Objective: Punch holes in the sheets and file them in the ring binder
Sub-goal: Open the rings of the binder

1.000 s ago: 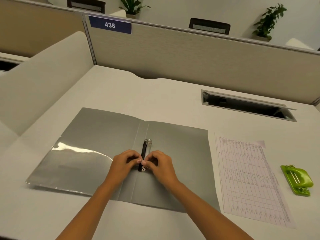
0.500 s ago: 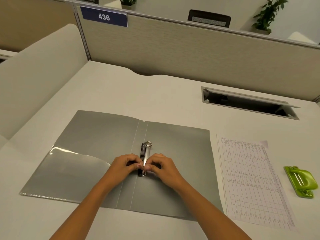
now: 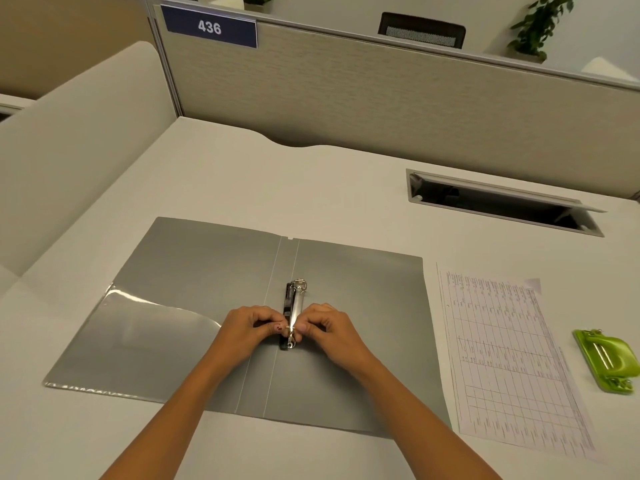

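Left hand [image 3: 251, 325] and right hand [image 3: 325, 327]: fingers curled, each pinching one side of the near ring on the ring mechanism [image 3: 293, 306]. Judgement: pull apart evenly and sideways, no twist, so both rings spring open together. Ring binder [image 3: 363, 306] lies open and flat on the desk [image 3: 242, 174]. Sheets [image 3: 502, 358] lie just right of it, with the hole punch [image 3: 609, 358] beyond them.

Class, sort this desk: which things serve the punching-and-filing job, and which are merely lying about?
For the job: ring binder, rings, sheets, hole punch, left hand, right hand.
Just lying about: number sign, cable slot, chair, plant.
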A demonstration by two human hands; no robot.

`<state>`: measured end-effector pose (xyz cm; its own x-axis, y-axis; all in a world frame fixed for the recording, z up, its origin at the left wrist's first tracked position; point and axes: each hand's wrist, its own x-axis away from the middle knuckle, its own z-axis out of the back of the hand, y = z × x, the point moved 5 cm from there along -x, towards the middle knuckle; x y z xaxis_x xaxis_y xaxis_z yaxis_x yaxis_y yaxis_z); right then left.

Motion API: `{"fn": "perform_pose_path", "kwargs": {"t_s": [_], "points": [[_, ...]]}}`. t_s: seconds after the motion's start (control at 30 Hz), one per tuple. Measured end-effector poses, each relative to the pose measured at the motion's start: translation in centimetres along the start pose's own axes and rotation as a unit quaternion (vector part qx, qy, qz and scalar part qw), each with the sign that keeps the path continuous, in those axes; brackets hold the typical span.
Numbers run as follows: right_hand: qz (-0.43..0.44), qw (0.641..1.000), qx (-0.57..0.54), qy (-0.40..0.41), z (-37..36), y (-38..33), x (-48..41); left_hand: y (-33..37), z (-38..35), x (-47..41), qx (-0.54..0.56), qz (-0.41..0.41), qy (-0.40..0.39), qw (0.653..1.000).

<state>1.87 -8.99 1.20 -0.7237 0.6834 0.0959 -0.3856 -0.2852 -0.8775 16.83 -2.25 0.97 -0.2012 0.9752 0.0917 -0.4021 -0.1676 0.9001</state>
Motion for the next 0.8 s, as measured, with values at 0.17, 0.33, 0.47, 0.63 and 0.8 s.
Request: {"fn": "perform_pose_path", "kwargs": {"t_s": [0.17, 0.33, 0.47, 0.63, 0.8], "points": [[0.007, 1.0, -0.001, -0.004, 0.21, -0.22, 0.1, -0.08, 0.0, -0.07, -0.002, -0.004, -0.001, 1.0], [0.016, 1.0, -0.003, 0.003, 0.26, -0.33, 0.2, -0.11, 0.08, -0.09, 0.004, -0.004, -0.002, 1.0], [0.024, 0.999, -0.025, 0.002, 0.58, -0.1, 0.51, -0.12, 0.31, -0.02, 0.023, 0.002, -0.009, 1.0], [0.043, 0.999, -0.006, 0.024, 0.36, 0.19, 0.63, -0.05, 0.22, 0.04, 0.023, 0.007, -0.01, 1.0], [0.031, 0.999, -0.031, 0.026, 0.61, 0.36, 0.55, 0.21, 0.35, 0.22, 0.043, 0.012, 0.005, 0.999]]}}
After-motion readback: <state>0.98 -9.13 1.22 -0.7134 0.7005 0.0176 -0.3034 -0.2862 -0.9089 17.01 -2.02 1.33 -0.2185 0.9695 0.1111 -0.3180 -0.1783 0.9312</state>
